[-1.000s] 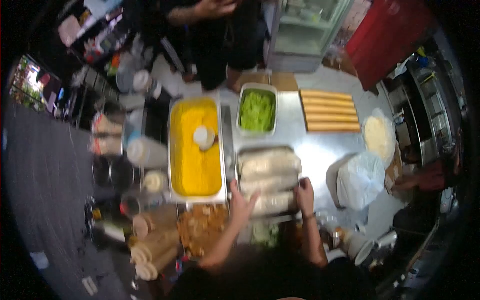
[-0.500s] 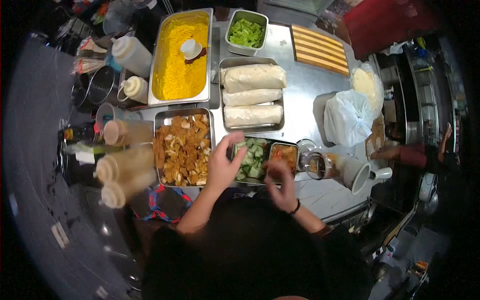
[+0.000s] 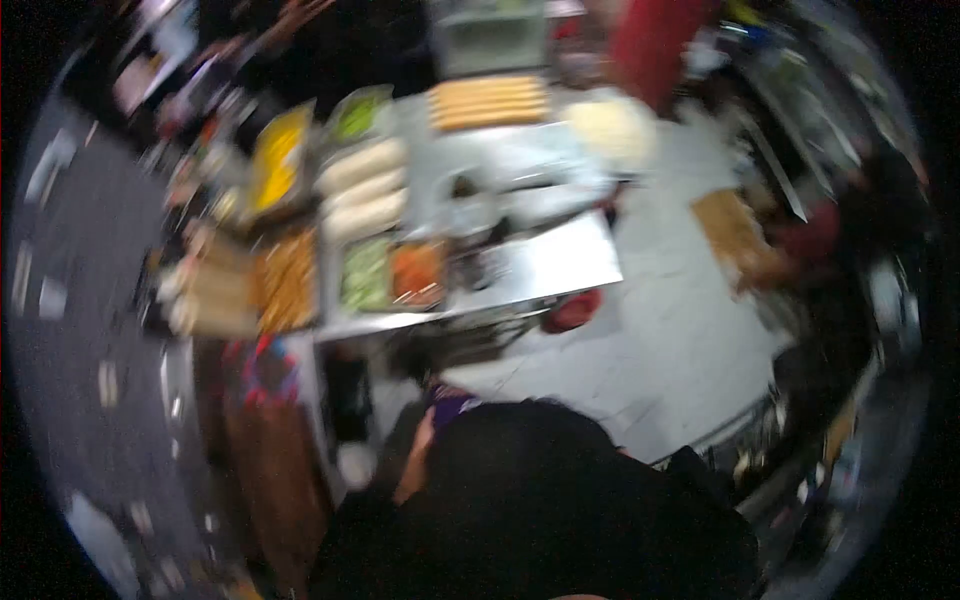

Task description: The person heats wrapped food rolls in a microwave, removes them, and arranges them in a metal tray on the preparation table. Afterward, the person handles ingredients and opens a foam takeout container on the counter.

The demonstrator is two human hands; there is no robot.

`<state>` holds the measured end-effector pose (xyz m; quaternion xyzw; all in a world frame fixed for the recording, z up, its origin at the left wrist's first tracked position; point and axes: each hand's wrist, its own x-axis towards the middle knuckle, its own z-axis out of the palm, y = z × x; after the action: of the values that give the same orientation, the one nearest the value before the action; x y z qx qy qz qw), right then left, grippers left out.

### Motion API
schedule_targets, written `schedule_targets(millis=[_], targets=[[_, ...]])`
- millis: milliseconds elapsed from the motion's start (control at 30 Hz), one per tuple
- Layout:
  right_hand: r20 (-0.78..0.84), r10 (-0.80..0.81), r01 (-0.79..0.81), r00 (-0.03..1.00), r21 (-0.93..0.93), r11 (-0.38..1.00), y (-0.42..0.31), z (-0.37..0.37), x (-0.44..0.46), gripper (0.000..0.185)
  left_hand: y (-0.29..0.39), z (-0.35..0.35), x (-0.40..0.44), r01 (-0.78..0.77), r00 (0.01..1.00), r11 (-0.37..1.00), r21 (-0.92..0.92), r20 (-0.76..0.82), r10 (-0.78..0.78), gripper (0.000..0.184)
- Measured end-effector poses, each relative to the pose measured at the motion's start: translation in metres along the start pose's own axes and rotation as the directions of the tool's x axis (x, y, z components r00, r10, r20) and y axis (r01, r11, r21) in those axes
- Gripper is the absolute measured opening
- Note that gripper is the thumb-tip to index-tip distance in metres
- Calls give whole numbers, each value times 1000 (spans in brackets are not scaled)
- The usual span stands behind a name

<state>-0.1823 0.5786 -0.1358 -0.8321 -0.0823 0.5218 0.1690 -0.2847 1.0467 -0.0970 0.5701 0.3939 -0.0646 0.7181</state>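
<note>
My left hand (image 3: 418,452) hangs low against my black shirt, smeared by motion and partly covered, next to a purple patch of cloth (image 3: 452,408). Whether it holds anything does not show. My right hand is out of sight behind my body. Ahead on the steel table stand sliced cucumber (image 3: 367,275) and an orange-red shredded filling (image 3: 417,274), side by side in trays. Left of them is a tray of browned chopped meat (image 3: 285,282). Rolled white wraps (image 3: 365,185) lie behind the cucumber. No hand touches any of this food.
Yellow food (image 3: 281,155) and green leaves (image 3: 357,118) stand at the back left, with squeeze bottles (image 3: 205,300) at the left edge. A striped board (image 3: 488,102) and a round stack of flatbread (image 3: 612,132) lie behind. At right, another person's arm (image 3: 765,268) reaches toward a brown board (image 3: 728,230).
My view has swung right and back, so the table sits farther off and to the left. Both hands have left the cucumber and orange filling; the left dropped beside my body, the right went out of sight.
</note>
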Motion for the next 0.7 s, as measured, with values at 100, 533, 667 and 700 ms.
schedule_targets(millis=[100, 533, 667, 700], targets=[[-71, 28, -8, 997, 264, 965, 26, -2, -25, 42, 17, 65, 2, -4, 948, 918, 396, 295, -123, 55], [36, 17, -39, 999, 983, 179, 49, -3, -178, 51, 79, 359, 76, -508, 681, 276, 816, 576, -451, 46], [-139, 133, 86, 981, 935, 346, 146, 37, -118, 34, 74, 434, 85, -570, 627, 177, 803, 563, -538, 43], [-137, 142, 82, 980, 937, 339, 165, 30, -118, 34, 71, 453, 87, -587, 613, 160, 794, 565, -553, 43]])
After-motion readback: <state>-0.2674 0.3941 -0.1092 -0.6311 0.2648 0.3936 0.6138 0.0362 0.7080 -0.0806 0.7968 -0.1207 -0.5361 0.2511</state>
